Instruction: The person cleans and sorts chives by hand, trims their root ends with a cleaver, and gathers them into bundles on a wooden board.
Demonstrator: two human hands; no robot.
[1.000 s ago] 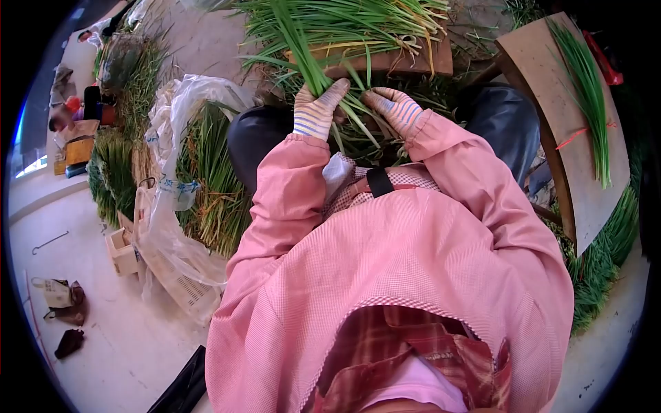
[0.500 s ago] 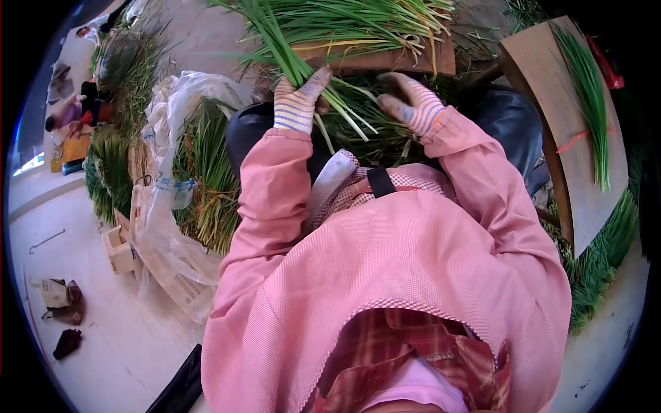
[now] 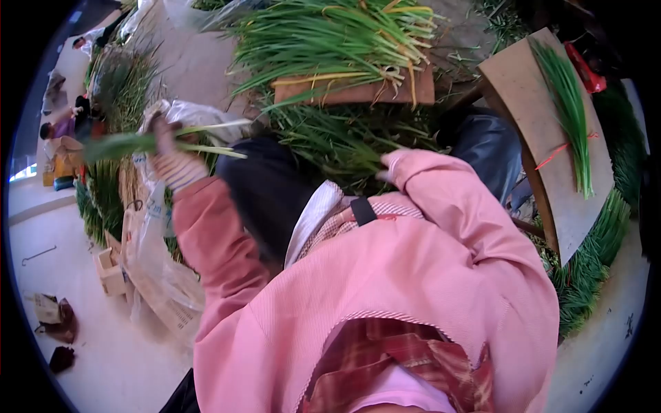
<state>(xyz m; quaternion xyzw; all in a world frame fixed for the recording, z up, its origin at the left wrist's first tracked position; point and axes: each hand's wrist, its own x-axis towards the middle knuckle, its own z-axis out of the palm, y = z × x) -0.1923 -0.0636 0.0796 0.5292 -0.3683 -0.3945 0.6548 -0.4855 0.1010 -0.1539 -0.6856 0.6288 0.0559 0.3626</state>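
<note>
My left hand (image 3: 177, 160), in a striped glove and blurred by motion, is closed on a small bunch of green stalks (image 3: 124, 146) out at the left, over the clear plastic bag. The white stalk ends point right. My right hand (image 3: 394, 165) is low beside the loose greens (image 3: 337, 138) between my knees; its fingers are mostly hidden by the pink sleeve. A large pile of green stalks (image 3: 330, 48) lies on a brown board (image 3: 289, 93) in front of me.
At the right, a slanted board (image 3: 513, 72) bears a bundle (image 3: 568, 110) tied with red string. More greens (image 3: 592, 261) lie beyond it. At the left are a plastic bag (image 3: 155, 296), a small wooden box (image 3: 110, 272) and stacked greens (image 3: 103, 199). People sit farther off at the far left.
My left hand has swung left with the stalks, away from my right hand. My right hand has moved down and slightly left. The view has shifted a little.
</note>
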